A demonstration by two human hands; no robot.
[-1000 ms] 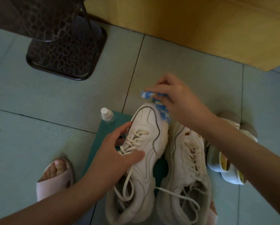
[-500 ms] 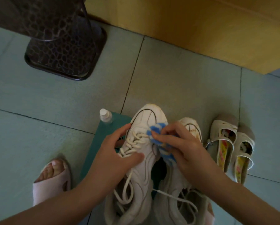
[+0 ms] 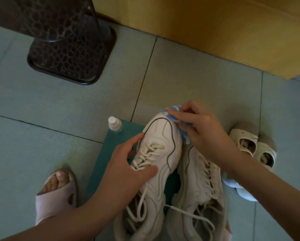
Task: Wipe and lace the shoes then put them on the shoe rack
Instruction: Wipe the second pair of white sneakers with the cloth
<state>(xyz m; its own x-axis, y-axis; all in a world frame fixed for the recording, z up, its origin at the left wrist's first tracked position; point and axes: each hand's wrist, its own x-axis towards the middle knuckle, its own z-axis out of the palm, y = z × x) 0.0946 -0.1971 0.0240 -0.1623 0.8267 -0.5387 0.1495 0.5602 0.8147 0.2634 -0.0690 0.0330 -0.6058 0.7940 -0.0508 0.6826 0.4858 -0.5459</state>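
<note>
**Wiping toe of left-hand sneaker: keep the brace, short strokes**

Step in hand, as I read it: wipe stage, lacing and racking not started. Shoe rack not in view

- Right hand (image 3: 204, 134): fingers pinched shut on a crumpled blue-and-white wipe cloth (image 3: 178, 123), cloth pressed on the toe cap of the white chunky leather sneaker with dark piping (image 3: 160, 153)
- Left hand (image 3: 126, 171): fingers spread and part-curled over the lace area, thumb across the tongue, clamping the shoe down; holds nothing else
- That sneaker sits on a teal rectangular mat (image 3: 109, 160) on the tiled floor (image 3: 58, 110), toe just past the mat's far edge. Second white sneaker (image 3: 199, 185) touches its right side, laces loose on both

To do it well:
- Keep left hand braced so the shoe can't skate
- Work along the piping seams and sole edge, refold cloth to a clean face
- Small clear bottle with white cap (image 3: 114, 124) stands at the mat's far left corner, near the left fingers: tip risk
- Pair of small cream sandals (image 3: 250, 145) sits just right of the sneakers, clear of the strokes
</note>
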